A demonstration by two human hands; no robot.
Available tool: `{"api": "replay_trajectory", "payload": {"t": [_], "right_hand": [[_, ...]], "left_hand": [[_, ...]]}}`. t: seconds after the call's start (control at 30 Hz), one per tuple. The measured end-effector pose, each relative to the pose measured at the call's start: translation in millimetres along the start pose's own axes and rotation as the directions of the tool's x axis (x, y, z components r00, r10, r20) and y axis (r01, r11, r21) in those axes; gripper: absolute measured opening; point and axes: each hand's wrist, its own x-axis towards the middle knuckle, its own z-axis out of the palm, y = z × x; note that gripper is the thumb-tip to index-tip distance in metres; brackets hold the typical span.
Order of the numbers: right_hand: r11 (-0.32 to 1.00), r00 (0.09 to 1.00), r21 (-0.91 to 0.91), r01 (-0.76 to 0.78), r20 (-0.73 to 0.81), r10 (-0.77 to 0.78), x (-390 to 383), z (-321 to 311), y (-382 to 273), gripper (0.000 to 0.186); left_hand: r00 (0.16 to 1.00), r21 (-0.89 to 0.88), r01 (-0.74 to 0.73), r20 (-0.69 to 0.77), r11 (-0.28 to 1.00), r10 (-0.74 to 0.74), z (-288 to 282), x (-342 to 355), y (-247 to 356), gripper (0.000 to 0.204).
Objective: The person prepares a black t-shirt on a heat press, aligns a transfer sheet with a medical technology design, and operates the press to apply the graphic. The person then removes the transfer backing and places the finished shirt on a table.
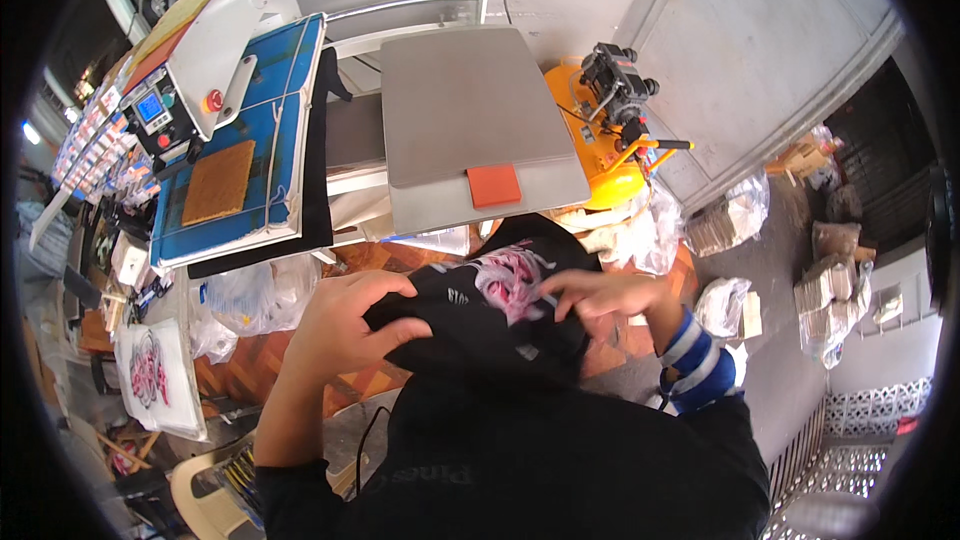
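A black printed garment, which looks like a T-shirt, is bunched up in front of my chest. It bears a pink and white print and smaller pale marks. My left hand grips its left edge, with the thumb on the near side and the fingers partly hidden by cloth. Over the right side of the garment is my right hand, its index finger stretched toward the print and the other fingers loosely bent. A blue and white striped band circles my right forearm.
Ahead stands a heat press with a grey padded platen; an orange-red square lies on it. To the left, a blue board adjoins the control box. A yellow air compressor and plastic-wrapped stacks are at right.
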Motion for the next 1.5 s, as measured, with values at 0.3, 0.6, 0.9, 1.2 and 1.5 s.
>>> {"api": "replay_trajectory", "payload": {"t": [0.3,0.6,0.9,1.2,1.5], "right_hand": [[0.758,0.825,-0.594,-0.267,-0.547,-0.138,0,12,7,0.044],[0.258,0.586,-0.643,-0.721,-0.765,-0.267,-1,-55,-18,0.035],[0.841,0.664,-0.505,-0.195,-0.699,-0.265,102,-84,-2,0.031],[0.696,0.363,-0.651,-0.303,-0.754,-0.547,171,-87,18,0.028],[0.658,0.352,-0.665,-0.353,-0.746,-0.566,170,-87,22,0.021]], "left_hand": [[0.997,-0.001,0.054,0.052,0.999,-0.054,-4,-18,-103,0.018],[0.887,-0.427,0.462,0.201,0.778,-0.417,-6,8,-99,0.018],[0.926,0.250,0.377,-0.080,0.892,-0.369,146,90,-171,0.025],[0.928,0.202,0.367,-0.153,0.908,-0.341,198,123,-175,0.026],[0.958,0.391,0.283,-0.072,0.876,-0.278,180,135,-154,0.022]]}}
